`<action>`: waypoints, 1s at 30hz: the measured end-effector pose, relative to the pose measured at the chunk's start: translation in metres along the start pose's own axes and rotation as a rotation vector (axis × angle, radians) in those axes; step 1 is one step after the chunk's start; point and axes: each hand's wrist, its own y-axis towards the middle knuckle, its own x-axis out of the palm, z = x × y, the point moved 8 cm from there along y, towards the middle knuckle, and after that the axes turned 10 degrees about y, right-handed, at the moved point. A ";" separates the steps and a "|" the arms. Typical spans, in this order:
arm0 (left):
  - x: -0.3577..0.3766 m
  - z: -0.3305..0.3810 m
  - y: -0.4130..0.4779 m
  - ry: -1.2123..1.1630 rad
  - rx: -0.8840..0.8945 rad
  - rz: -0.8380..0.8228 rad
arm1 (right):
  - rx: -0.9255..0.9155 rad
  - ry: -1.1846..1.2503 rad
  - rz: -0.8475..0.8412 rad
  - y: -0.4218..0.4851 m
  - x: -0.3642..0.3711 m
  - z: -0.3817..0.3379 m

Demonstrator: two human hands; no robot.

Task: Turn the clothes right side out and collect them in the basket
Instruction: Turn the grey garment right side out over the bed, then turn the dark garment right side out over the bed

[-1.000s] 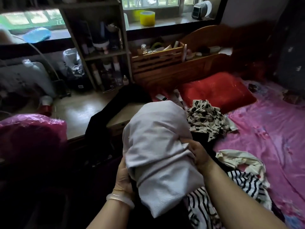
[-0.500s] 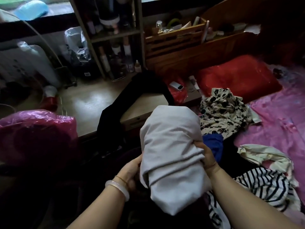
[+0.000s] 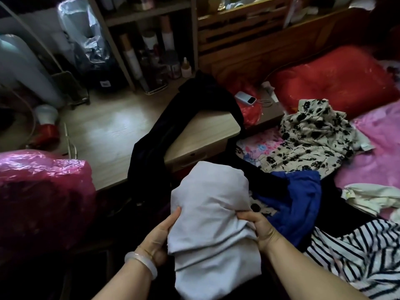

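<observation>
White garment [image 3: 212, 224], bunched into a thick roll, hangs between both hands above the heap of clothes at the bed's edge. The right hand [image 3: 259, 226] pinches its right side, fingers [image 3: 245, 215] curled into the folds. The left hand [image 3: 159, 237], with a pale bracelet [image 3: 142, 264] on the wrist, grips the left side, thumb laid on the front.

Just beside the roll lie a blue garment [image 3: 296, 202] and a striped top [image 3: 357, 256]. Farther off a floral blouse [image 3: 313, 137] rests on the pink sheet [image 3: 378, 152], near a red pillow [image 3: 333, 76]. A black garment [image 3: 184, 118] drapes over the corner of the wooden counter [image 3: 104, 137]; a pink bag [image 3: 43, 191] sits at its left end and shelves [image 3: 151, 9] of bottles stand behind.

Against half a second ago, the roll sits lower and nearer, more of the blue garment shows, and the left thumb has come round onto the cloth's front.
</observation>
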 end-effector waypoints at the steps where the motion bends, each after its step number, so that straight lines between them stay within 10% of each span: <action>1: -0.008 0.001 0.007 0.009 -0.010 0.007 | 0.020 -0.005 -0.007 0.009 -0.001 0.005; 11: -0.095 0.017 0.082 0.564 0.003 0.420 | -0.033 -0.455 0.581 0.062 -0.082 -0.013; 23: -0.057 0.054 0.077 0.718 0.090 0.447 | -0.168 -0.437 0.473 0.057 -0.025 -0.048; 30: 0.034 0.126 0.015 0.699 0.456 0.424 | -0.505 -0.438 0.327 0.038 0.102 -0.110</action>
